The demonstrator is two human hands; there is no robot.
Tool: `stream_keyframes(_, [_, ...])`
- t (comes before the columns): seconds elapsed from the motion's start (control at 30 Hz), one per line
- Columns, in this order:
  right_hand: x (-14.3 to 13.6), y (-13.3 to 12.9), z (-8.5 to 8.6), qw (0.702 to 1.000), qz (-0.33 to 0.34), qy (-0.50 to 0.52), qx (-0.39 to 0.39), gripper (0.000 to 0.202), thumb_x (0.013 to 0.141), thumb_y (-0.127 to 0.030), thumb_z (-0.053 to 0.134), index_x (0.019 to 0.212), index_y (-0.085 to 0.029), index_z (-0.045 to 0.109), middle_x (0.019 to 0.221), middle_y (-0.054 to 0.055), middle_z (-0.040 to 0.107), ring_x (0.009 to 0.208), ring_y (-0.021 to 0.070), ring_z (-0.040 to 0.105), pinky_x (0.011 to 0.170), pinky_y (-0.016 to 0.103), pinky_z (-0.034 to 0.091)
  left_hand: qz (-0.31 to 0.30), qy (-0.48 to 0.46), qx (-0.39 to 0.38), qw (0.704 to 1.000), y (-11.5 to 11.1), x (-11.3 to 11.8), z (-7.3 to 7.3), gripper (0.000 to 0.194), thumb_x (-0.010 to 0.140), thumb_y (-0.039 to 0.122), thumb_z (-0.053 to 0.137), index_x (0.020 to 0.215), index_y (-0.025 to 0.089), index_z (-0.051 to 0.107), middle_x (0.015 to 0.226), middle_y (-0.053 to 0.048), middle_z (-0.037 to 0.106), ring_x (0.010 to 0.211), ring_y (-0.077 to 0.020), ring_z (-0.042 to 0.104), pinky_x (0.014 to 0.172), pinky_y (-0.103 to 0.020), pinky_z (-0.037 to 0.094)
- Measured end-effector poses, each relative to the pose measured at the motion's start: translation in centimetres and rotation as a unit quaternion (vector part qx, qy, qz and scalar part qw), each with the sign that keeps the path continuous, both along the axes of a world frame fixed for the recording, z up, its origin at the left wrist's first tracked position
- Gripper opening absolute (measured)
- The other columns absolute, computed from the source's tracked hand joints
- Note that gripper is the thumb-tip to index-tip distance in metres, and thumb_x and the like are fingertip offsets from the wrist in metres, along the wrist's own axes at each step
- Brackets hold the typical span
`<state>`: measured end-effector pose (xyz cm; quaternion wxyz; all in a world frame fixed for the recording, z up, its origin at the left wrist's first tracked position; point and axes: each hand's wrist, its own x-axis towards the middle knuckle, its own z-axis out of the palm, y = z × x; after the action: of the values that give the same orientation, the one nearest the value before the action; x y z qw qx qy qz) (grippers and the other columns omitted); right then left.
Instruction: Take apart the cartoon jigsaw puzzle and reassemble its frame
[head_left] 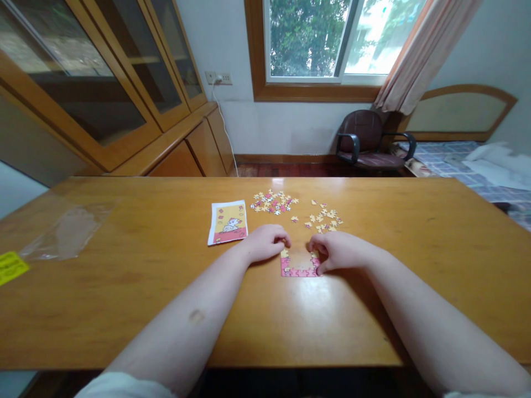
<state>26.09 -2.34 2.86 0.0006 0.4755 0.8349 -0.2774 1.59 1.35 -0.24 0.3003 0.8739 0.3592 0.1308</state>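
A partly joined jigsaw puzzle border point(301, 273) lies on the table in front of me, pink along the bottom and yellow higher up its sides. My left hand point(269, 242) rests at the upper end of its left side, fingers curled together; whatever they hold is hidden. On the right side, my right hand point(341, 250) is bent around the border, its thumb low by the corner and its fingertips higher up. Beyond my hands lie a heap of mixed loose puzzle pieces point(271, 203) and a smaller group of mostly yellow pieces point(327, 218).
Left of the pieces lies a picture sheet point(229, 223) with a white cartoon animal. A clear plastic bag point(68, 232) and a yellow label point(12, 267) are at the table's point(249, 326) far left. Past the far edge stand a glass-door cabinet point(124, 72) and a dark armchair point(365, 138).
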Motion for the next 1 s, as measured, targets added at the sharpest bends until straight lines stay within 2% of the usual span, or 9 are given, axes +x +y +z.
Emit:
stream_keyframes(0.07, [0.6, 0.5, -0.1, 0.998, -0.047, 0.016, 0.034, 0.033, 0.071, -0.045, 0.070, 0.095, -0.023, 0.067, 0.070, 0.000, 0.066, 0.058, 0.0144, 0.057, 0.052, 0.025, 0.037, 0.023, -0.018, -0.007, 1.000, 0.0, 0.0, -0.1, 0.029, 0.073, 0.011, 0.049, 0.090, 0.020, 0.071, 0.079, -0.001, 0.063, 0.077, -0.0153, 0.058, 0.073, -0.027, 0.045])
stream_keyframes(0.13, [1.7, 1.4, -0.5, 0.982, -0.148, 0.001, 0.118, 0.027, 0.084, -0.043, 0.055, 0.096, -0.022, 0.067, 0.070, 0.003, 0.067, 0.059, 0.0161, 0.057, 0.054, 0.026, 0.037, 0.048, -0.034, -0.012, 0.998, 0.0, -0.1, -0.3, 0.033, 0.074, 0.011, 0.048, 0.096, 0.021, 0.070, 0.074, 0.000, 0.060, 0.072, -0.0146, 0.056, 0.068, -0.026, 0.044])
stream_keyframes(0.2, [2.9, 2.3, -0.9, 0.952, -0.234, -0.051, 0.192, 0.026, 0.086, -0.038, 0.051, 0.096, -0.022, 0.068, 0.074, 0.007, 0.069, 0.062, 0.0181, 0.058, 0.055, 0.028, 0.036, 0.069, -0.047, -0.011, 0.996, -0.1, -0.1, -0.3, 0.033, 0.075, 0.011, 0.047, 0.097, 0.021, 0.069, 0.074, 0.000, 0.061, 0.071, -0.0145, 0.056, 0.068, -0.027, 0.044])
stream_keyframes(0.27, [4.0, 3.1, -1.3, 0.935, -0.270, -0.097, 0.210, 0.024, 0.084, -0.033, 0.051, 0.095, -0.022, 0.069, 0.076, 0.008, 0.070, 0.064, 0.0195, 0.060, 0.055, 0.028, 0.036, 0.084, -0.055, -0.006, 0.995, 0.0, -0.2, -0.4, 0.031, 0.076, 0.012, 0.047, 0.096, 0.021, 0.069, 0.079, 0.000, 0.063, 0.073, -0.0148, 0.056, 0.070, -0.028, 0.044])
stream_keyframes(0.37, [4.8, 3.4, -1.3, 0.938, -0.257, -0.119, 0.200, 0.025, 0.082, -0.030, 0.053, 0.098, -0.023, 0.071, 0.078, 0.008, 0.070, 0.065, 0.0196, 0.061, 0.056, 0.027, 0.036, 0.100, -0.058, -0.007, 0.993, 0.0, -0.2, -0.5, 0.030, 0.077, 0.013, 0.047, 0.095, 0.021, 0.070, 0.085, -0.001, 0.066, 0.075, -0.0153, 0.057, 0.072, -0.029, 0.045])
stream_keyframes(0.57, [4.2, 3.0, -0.4, 0.942, -0.261, -0.163, 0.133, 0.030, 0.081, -0.035, 0.053, 0.104, -0.025, 0.070, 0.088, 0.007, 0.072, 0.077, 0.0213, 0.064, 0.062, 0.026, 0.040, 0.102, -0.062, -0.016, 0.993, 0.1, -0.1, -0.7, 0.029, 0.078, 0.015, 0.047, 0.094, 0.019, 0.070, 0.088, -0.002, 0.068, 0.081, -0.0172, 0.060, 0.078, -0.030, 0.046])
stream_keyframes(0.8, [5.6, 4.0, -1.0, 0.909, -0.355, -0.168, 0.137, 0.033, 0.084, -0.031, 0.047, 0.106, -0.023, 0.070, 0.103, 0.012, 0.071, 0.091, 0.0260, 0.065, 0.069, 0.030, 0.044, 0.107, -0.065, -0.016, 0.992, 0.2, -0.2, -1.1, 0.028, 0.079, 0.017, 0.047, 0.094, 0.020, 0.070, 0.092, -0.002, 0.069, 0.085, -0.0176, 0.061, 0.082, -0.031, 0.047])
stream_keyframes(1.0, [6.1, 4.4, -1.5, 0.930, -0.323, -0.132, 0.118, 0.028, 0.080, -0.024, 0.051, 0.095, -0.025, 0.075, 0.094, 0.009, 0.073, 0.086, 0.0239, 0.065, 0.068, 0.028, 0.043, 0.108, -0.062, -0.016, 0.992, 0.3, -0.2, -1.0, 0.028, 0.079, 0.017, 0.047, 0.094, 0.020, 0.070, 0.093, -0.002, 0.070, 0.084, -0.0175, 0.061, 0.079, -0.030, 0.047])
